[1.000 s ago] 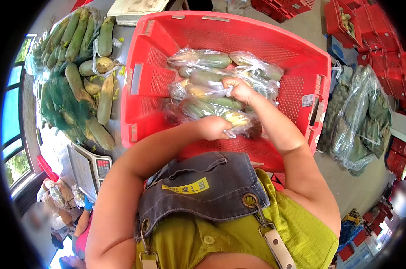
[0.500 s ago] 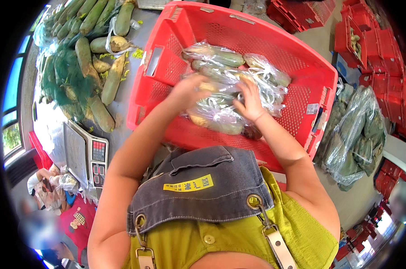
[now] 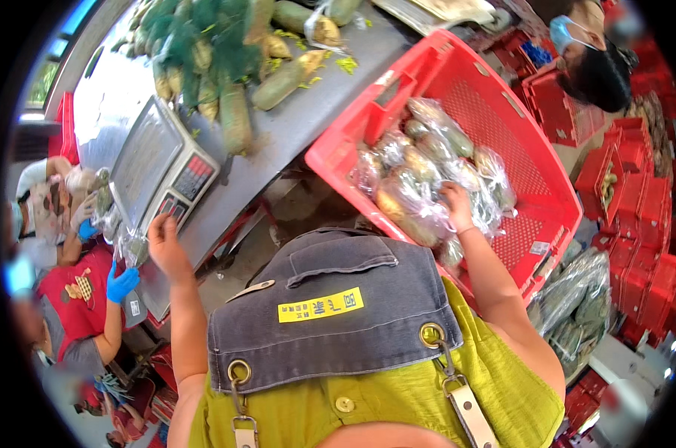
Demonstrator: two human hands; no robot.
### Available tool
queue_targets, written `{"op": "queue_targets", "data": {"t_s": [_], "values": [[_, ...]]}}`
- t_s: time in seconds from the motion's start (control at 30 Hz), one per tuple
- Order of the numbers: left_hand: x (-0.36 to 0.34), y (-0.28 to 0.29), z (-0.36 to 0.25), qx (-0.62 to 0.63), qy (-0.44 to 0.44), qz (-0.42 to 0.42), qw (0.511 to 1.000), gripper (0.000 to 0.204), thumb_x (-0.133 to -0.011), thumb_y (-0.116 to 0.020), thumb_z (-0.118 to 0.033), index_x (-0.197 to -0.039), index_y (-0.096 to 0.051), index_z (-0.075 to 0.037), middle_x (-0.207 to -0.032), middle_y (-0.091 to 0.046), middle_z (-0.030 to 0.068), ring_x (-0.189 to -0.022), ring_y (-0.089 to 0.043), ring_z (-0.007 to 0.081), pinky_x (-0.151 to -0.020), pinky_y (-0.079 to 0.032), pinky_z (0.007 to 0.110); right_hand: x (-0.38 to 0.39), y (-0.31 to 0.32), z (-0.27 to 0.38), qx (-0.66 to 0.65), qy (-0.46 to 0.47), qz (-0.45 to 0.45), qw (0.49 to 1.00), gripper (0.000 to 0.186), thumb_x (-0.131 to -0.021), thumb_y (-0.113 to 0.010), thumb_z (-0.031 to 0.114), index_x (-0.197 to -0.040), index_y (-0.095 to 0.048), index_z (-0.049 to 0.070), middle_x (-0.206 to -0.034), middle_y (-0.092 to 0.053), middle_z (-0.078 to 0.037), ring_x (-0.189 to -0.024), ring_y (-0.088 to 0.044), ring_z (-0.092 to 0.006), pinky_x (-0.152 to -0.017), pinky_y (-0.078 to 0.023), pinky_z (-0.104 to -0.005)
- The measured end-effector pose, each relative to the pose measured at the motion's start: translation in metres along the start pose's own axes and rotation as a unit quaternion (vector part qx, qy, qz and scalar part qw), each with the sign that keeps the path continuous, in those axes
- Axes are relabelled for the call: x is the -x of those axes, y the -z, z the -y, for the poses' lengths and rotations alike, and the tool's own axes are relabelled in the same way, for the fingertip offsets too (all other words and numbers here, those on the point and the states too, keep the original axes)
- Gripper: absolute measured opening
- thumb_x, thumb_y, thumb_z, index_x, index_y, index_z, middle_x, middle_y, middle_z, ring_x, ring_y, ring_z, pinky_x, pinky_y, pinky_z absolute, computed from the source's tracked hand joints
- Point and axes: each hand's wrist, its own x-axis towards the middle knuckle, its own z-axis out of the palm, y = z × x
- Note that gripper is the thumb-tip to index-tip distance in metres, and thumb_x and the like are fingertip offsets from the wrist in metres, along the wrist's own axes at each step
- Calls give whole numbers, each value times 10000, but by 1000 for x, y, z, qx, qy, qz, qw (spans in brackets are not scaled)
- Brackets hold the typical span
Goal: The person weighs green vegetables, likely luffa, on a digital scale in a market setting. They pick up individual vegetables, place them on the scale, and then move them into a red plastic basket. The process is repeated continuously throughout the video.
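A large red crate (image 3: 544, 160) holds several clear plastic bags of long green-and-pale vegetables that look like radishes (image 3: 424, 168). My right hand (image 3: 457, 205) is inside it, with fingers curled at the gathered top of one bag; bags partly hide the fingertips. My left hand (image 3: 167, 243) is raised at the table's front edge, beside the keypad of a weighing scale (image 3: 145, 160). Its fingers point away from me and nothing shows in it. Loose radishes (image 3: 282, 86) lie on the grey table (image 3: 285, 138), by a pile in green netting (image 3: 203, 45).
At the left, a co-worker in blue gloves (image 3: 121, 282) handles bagged produce (image 3: 132, 250) beside the scale. A masked person (image 3: 595, 63) leans in at the far right. Stacked red crates (image 3: 644, 205) and a large bag of green produce (image 3: 580, 291) stand on the right.
My left hand has left the crate and swung left toward the scale. My right hand stays among the bags. The view has turned left, bringing the scale and co-worker nearer the middle.
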Motion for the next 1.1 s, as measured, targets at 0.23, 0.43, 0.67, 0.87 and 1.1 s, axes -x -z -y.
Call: {"op": "queue_targets", "data": {"t_s": [0.23,0.43,0.67,0.87,1.1], "values": [[-64,202,99,-158,30,-230,960,248,-878,-569,-165,-1059,-603,1,-909,-617,51,-807,-552,126,-723,-431,251,-28,65,-16,-82,-340,-180,919,315,-795,-498,25,-1085,-605,-37,-984,-653,-137,-838,-623,-234,-761,-494,-321],[-137,292,160,-77,73,-233,967,214,-852,-595,-144,-983,-616,24,-913,-654,103,-820,-611,183,-770,-465,301,-115,89,157,-253,-259,-360,860,210,-847,-598,83,-1037,-605,-7,-905,-614,-47,-700,-530,-117,-595,-434,-228],[-225,319,265,-383,-30,-27,923,492,-731,-691,-321,-1122,-616,-32,-1138,-601,187,-1050,-571,330,-935,-415,406,-177,-23,458,-25,106,-115,987,164,-857,-571,-14,-1018,-602,-5,-949,-621,-54,-851,-561,-124,-781,-462,-253],[-279,304,327,-222,152,-55,962,442,-855,-550,-437,-1030,-632,-40,-995,-642,161,-1005,-562,381,-952,-381,422,-178,-64,574,5,348,3,937,182,-735,-623,-43,-900,-601,28,-769,-602,-127,-689,-570,-306,-642,-458,-363],[-252,305,248,-288,-127,-198,928,194,-875,-561,-200,-879,-610,-13,-796,-579,210,-741,-562,365,-656,-433,440,-167,-64,560,-71,231,-18,970,150,-771,-623,-34,-917,-601,-8,-787,-621,-138,-702,-603,-278,-636,-477,-332]]}}
